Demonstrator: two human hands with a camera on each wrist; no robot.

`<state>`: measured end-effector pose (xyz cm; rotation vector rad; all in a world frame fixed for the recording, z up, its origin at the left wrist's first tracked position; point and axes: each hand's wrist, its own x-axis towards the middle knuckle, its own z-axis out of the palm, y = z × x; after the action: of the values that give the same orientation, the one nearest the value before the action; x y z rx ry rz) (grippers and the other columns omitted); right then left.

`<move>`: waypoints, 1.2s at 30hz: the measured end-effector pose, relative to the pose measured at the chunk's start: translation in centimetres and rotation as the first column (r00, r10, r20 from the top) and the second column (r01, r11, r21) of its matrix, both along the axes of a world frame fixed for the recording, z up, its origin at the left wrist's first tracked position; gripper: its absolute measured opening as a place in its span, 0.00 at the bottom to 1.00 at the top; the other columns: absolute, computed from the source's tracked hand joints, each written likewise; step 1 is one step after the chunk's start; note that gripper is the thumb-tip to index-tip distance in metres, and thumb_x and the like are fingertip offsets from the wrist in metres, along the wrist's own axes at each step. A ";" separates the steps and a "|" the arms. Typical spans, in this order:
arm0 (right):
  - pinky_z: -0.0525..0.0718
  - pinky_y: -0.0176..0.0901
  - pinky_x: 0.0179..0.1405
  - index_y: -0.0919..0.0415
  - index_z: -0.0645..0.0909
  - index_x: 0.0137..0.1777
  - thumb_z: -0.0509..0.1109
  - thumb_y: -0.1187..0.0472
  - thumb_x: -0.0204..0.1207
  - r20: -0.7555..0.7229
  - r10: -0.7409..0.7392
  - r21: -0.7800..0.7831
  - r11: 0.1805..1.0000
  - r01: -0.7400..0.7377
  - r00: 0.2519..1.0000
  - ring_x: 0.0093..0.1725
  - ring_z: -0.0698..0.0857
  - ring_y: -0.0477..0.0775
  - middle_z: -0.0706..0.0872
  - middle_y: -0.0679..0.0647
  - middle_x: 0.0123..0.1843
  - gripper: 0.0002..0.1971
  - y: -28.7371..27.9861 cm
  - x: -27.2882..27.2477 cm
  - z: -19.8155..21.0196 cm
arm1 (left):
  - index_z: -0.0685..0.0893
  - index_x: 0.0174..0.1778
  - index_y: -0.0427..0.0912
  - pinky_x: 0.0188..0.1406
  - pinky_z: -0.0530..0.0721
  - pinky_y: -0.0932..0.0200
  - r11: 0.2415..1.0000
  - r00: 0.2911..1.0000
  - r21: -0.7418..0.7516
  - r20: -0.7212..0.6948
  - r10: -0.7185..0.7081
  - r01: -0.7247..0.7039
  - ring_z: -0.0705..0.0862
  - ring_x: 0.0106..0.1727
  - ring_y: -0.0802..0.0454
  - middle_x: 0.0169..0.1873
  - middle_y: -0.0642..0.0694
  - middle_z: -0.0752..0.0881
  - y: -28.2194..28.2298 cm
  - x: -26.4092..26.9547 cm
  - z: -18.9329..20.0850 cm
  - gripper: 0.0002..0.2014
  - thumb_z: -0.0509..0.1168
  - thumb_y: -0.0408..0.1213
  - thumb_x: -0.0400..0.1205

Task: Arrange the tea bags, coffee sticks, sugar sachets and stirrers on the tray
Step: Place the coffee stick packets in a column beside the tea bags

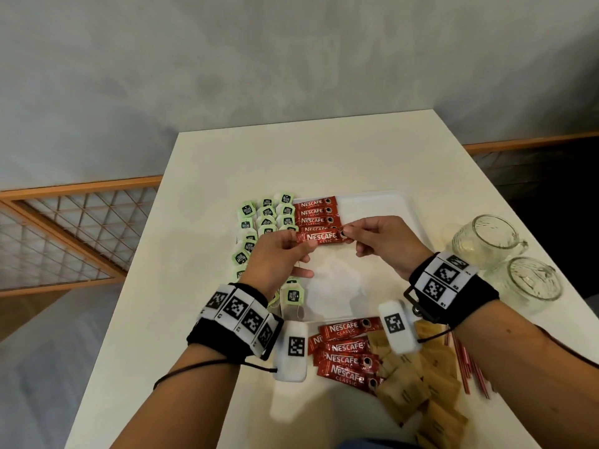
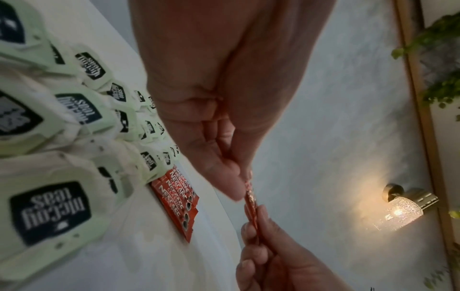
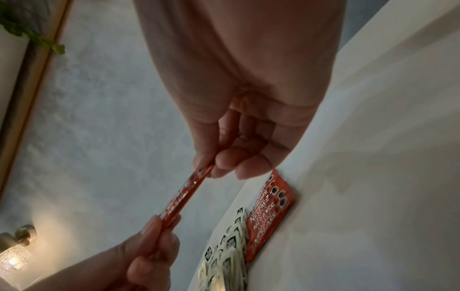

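between both hands [image 1: 278,254], coffee stick [image 1: 321,237]

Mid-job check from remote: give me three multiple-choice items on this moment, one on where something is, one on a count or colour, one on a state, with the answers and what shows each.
1. Where do the brown sugar sachets lie?
A. on the table, at the near side of the tray
B. on the tray beside the tea bags
C. inside a glass mug

2. How many glass mugs stand at the right of the tray?
A. one
B. two
C. four

3. How is the coffee stick over the tray held?
A. lying flat, untouched
B. by the left hand alone
C. pinched at each end by both hands

Answers:
1 A: the head view shows them piled off the tray, near the person.
2 B: two mugs show there, one behind the other.
3 C: the left hand and the right hand each pinch an end, as both wrist views confirm.
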<state>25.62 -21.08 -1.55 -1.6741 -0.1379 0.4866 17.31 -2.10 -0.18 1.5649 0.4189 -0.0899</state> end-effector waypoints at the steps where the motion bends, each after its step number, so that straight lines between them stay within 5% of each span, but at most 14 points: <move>1: 0.85 0.35 0.34 0.65 0.89 0.51 0.74 0.63 0.76 0.005 0.020 -0.002 1.000 -0.020 1.000 0.29 0.80 0.46 0.86 0.59 0.39 0.07 -0.1 0.0 0.0 | 0.86 0.44 0.35 0.28 0.89 0.59 1.000 1.000 -0.005 -0.003 0.007 -0.007 0.81 0.31 0.57 0.39 0.40 0.84 0.0 0.0 0.1 0.03 0.71 0.32 0.80; 5: 0.86 0.36 0.35 0.69 0.88 0.52 0.74 0.66 0.76 0.024 0.071 -0.042 0.997 -0.070 0.997 0.29 0.82 0.46 0.89 0.59 0.39 0.08 -0.7 0.6 0.3 | 0.88 0.44 0.35 0.28 0.89 0.58 1.000 0.999 -0.028 -0.050 0.000 -0.002 0.81 0.33 0.56 0.37 0.44 0.87 0.3 -0.1 0.6 0.09 0.67 0.36 0.84; 10: 0.87 0.38 0.34 0.66 0.89 0.46 0.78 0.67 0.71 -0.064 0.064 -0.179 0.981 -0.074 0.996 0.30 0.86 0.48 0.90 0.59 0.38 0.05 -1.9 1.1 -0.9 | 0.92 0.46 0.42 0.25 0.83 0.64 0.976 0.998 0.213 -0.009 0.058 -0.055 0.79 0.32 0.57 0.37 0.48 0.88 1.2 -0.1 0.5 0.06 0.70 0.37 0.82; 17: 0.84 0.39 0.31 0.64 0.90 0.40 0.81 0.64 0.69 -0.120 -0.016 -0.355 0.934 -0.028 0.993 0.30 0.87 0.50 0.90 0.60 0.34 0.04 -1.2 2.0 -2.8 | 0.91 0.48 0.43 0.26 0.80 0.63 0.940 1.000 0.341 -0.007 0.001 0.002 0.81 0.33 0.55 0.43 0.41 0.90 1.5 -0.3 0.2 0.08 0.69 0.40 0.81; 22: 0.87 0.41 0.35 0.67 0.88 0.42 0.83 0.61 0.66 -0.102 -0.013 -0.416 0.909 -0.031 0.995 0.32 0.88 0.52 0.91 0.61 0.37 0.11 0.5 3.0 -2.8 | 0.91 0.44 0.43 0.29 0.75 0.63 0.920 0.999 0.392 -0.019 -0.026 0.031 0.79 0.28 0.57 0.40 0.45 0.91 1.6 0.0 -0.1 0.08 0.69 0.43 0.81; 28: 0.91 0.49 0.45 0.67 0.87 0.40 0.84 0.61 0.65 -0.117 -0.025 -0.449 0.893 -0.030 0.993 0.33 0.88 0.54 0.92 0.63 0.40 0.11 1.3 3.8 -3.0 | 0.92 0.45 0.46 0.23 0.74 0.74 0.920 0.999 0.390 -0.018 -0.030 0.035 0.79 0.28 0.61 0.35 0.55 0.88 2.1 0.1 -0.3 0.07 0.70 0.43 0.81; 36: 0.90 0.46 0.37 0.63 0.83 0.41 0.85 0.57 0.64 -0.056 -0.032 -0.491 0.871 0.001 0.998 0.31 0.86 0.52 0.89 0.59 0.37 0.15 1.1 3.4 -1.9 | 0.91 0.44 0.44 0.29 0.74 0.69 0.887 0.997 0.457 0.018 -0.074 0.058 0.78 0.28 0.61 0.40 0.45 0.90 1.9 -0.1 0.8 0.08 0.69 0.43 0.81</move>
<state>29.07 -19.93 -3.47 -2.1544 0.0545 0.5948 17.24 -0.17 0.59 2.0453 0.3753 -0.0150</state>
